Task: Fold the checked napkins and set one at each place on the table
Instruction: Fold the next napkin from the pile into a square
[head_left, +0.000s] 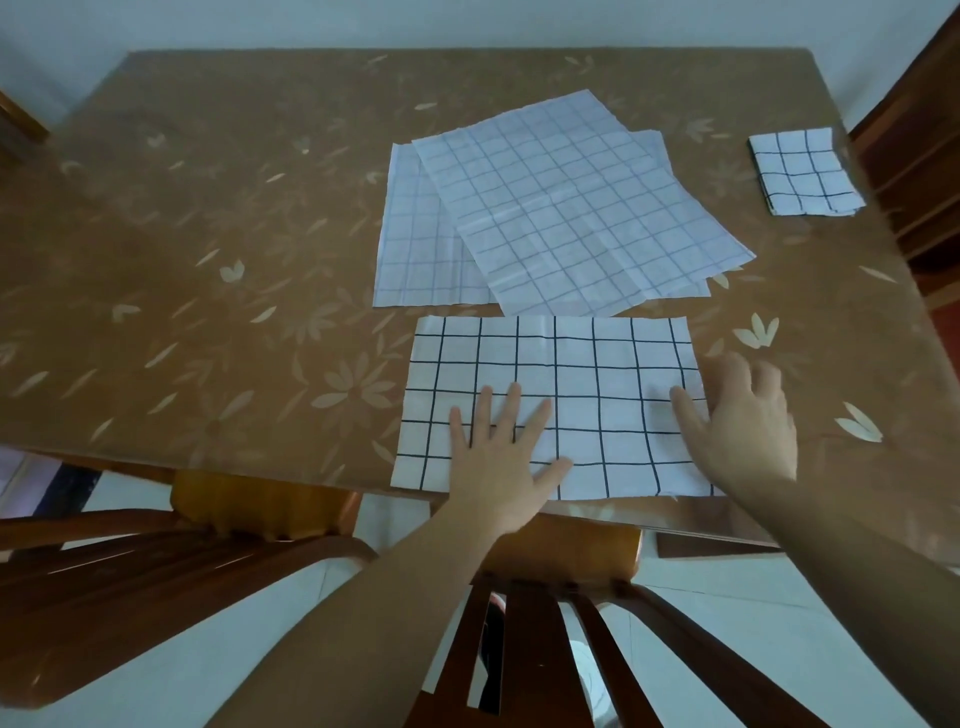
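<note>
A white napkin with black checks (582, 364) lies folded into a wide rectangle at the near edge of the table. My left hand (501, 457) rests flat on its lower left part, fingers straight and spread. My right hand (743, 421) lies over its right edge, fingers spread and slightly blurred. Behind it, several unfolded checked napkins (561, 208) overlap in a loose pile. A small folded napkin (802, 171) sits at the far right of the table.
The table (208, 234) has a brown cover with a pale flower pattern. Wooden chairs stand at the near edge (270, 504), below me (545, 649) and at the right side (914, 156). Another chair corner (15, 124) shows far left.
</note>
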